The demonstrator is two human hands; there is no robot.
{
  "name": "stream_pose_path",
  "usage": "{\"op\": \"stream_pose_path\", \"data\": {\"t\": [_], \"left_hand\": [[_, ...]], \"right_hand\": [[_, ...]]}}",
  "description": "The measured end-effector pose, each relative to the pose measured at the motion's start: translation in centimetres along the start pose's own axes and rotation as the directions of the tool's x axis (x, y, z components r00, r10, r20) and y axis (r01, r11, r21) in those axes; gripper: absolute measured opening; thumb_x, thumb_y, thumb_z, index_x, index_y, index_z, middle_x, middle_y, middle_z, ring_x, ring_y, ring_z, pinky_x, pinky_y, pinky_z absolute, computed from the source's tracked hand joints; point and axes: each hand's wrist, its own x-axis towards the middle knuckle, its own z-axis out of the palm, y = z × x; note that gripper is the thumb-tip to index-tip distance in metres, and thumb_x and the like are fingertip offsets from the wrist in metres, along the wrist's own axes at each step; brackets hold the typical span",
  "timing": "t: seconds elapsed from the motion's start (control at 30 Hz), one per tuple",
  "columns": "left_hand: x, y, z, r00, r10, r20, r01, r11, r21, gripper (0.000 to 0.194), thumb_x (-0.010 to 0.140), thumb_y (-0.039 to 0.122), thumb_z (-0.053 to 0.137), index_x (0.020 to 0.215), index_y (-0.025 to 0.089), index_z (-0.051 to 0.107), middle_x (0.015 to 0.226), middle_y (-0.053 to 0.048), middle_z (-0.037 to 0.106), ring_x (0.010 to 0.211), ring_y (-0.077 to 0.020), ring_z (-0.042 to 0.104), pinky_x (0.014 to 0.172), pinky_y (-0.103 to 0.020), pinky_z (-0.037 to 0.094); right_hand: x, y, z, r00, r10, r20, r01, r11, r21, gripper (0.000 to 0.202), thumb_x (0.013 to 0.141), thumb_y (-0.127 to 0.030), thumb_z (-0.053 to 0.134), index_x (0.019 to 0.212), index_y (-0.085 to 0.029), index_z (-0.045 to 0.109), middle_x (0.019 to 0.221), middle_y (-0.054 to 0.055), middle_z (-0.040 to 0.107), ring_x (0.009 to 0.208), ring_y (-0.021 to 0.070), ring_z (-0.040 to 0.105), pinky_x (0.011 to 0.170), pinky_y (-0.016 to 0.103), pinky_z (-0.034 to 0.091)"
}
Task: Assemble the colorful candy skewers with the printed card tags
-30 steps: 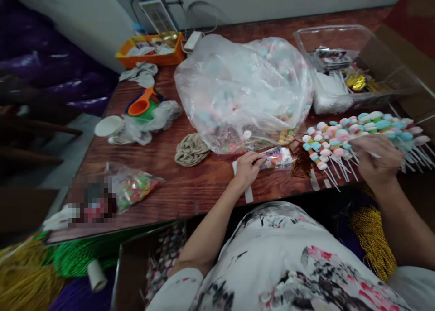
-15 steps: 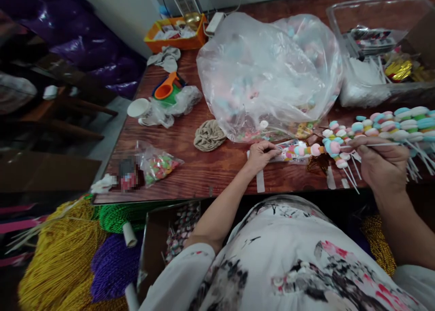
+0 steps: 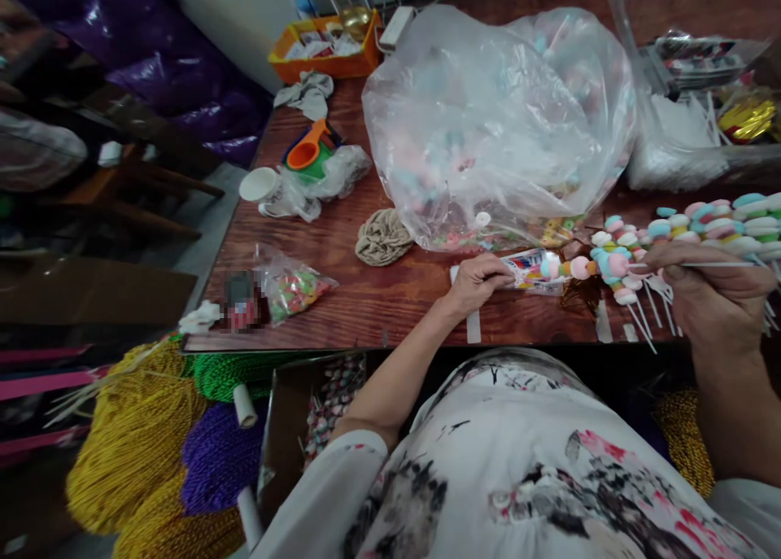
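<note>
While the L hand (image 3: 482,283) pinches, thumb & fingertips together, on what looks like the L end of a printed pkt (image 3: 532,269), the R hand (image 3: 711,290) is clamped on the stick of a skewer (image 3: 578,268) of pastel puffs, stick tail poking out past the R side of the grip. Pkt & skewer are both just in front of the big clear bag (image 3: 488,136), on the wearer's side of it; puffs lie along the pkt, but can't tell if the tip is inside or only on top. Step in hand, I'd judge: lining up skewer w/ pkt. Next move prob. calls for a steady L pinch on the pkt & a level, slow R hand, so soft puffs don't snag on the edge. Pile of other skewers (image 3: 723,227) is R of the bag & nearer wearer, R hand partly over it; clear bin (image 3: 744,167) R of bag; gold strands (image 3: 579,296) in front of bag, by pkt's R end; beige cloth coil (image 3: 383,238) at bag's front L edge; cup (image 3: 259,185) well L of bag
</note>
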Motion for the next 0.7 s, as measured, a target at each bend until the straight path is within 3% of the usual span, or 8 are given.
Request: {"op": "stream_pose_path", "data": {"t": [0.1,0.27,0.7], "left_hand": [[0.1,0.2,-0.3,1.0,-0.014,0.022,0.015,0.999,-0.031,0.014,0.08,0.03,0.071,0.076,0.017,0.074,0.073,-0.003,0.069,0.07,-0.0116,0.062,0.07,-0.025,0.049],[0.3,0.3,-0.4,0.999,-0.033,0.023,0.034,0.999,-0.03,0.016,0.079,0.033,0.073,0.077,0.017,0.075,0.074,-0.004,0.069,0.07,-0.0116,0.062,0.07,-0.024,0.05],[0.3,1.3,0.3,0.99,0.018,0.143,-0.024,0.999,0.038,0.022,0.08,0.041,0.071,0.079,0.019,0.075,0.082,-0.005,0.068,0.08,-0.0135,0.063,0.079,-0.028,0.05]], "right_hand": [[0.0,-0.6,-0.8,0.992,-0.087,0.096,0.081,0.995,0.062,0.012,0.075,-0.017,0.071,0.081,-0.024,0.078,0.073,0.004,0.071,0.073,0.022,0.067,0.076,0.041,0.053],[-0.5,-0.8,-1.2,0.988,-0.106,0.108,0.102,0.994,0.044,0.017,0.076,-0.015,0.069,0.084,-0.026,0.078,0.073,0.003,0.072,0.074,0.0224,0.067,0.08,0.044,0.052],[-1.8,0.4,0.3,0.962,-0.144,0.231,0.131,0.989,0.07,0.024,0.077,-0.013,0.068,0.092,-0.028,0.078,0.08,0.003,0.074,0.079,0.024,0.068,0.079,0.043,0.053]]}}
